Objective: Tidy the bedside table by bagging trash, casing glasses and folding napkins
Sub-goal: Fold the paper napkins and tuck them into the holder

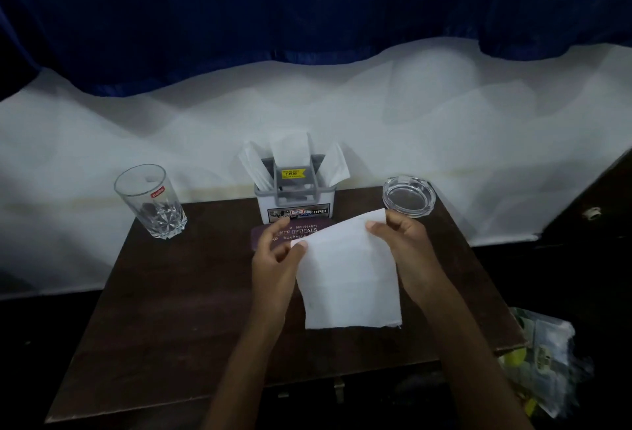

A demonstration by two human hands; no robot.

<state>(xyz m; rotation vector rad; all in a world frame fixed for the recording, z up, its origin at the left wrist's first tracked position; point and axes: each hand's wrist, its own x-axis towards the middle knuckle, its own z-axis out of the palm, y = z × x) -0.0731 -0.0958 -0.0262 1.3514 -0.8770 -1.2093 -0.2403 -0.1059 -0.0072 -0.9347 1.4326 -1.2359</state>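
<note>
So a white napkin (345,279) was pinched at its top corners by the left hand (277,258) and right hand (403,241), held just above the table (171,292). The glasses case (263,236) looked shut behind it, and the trash bag (543,354) looked filled, off to the right. Napkin folding was probably all that was left, tbh.

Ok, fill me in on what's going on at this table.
A person is holding a white napkin over the dark table, the left hand and right hand each pinching its top edge, apparently to fold it. Behind it lies a closed glasses case, then a holder with more napkins standing in it. A drinking glass and an ashtray stand at the far corners. A plastic bag sits off the table's right side.
</note>
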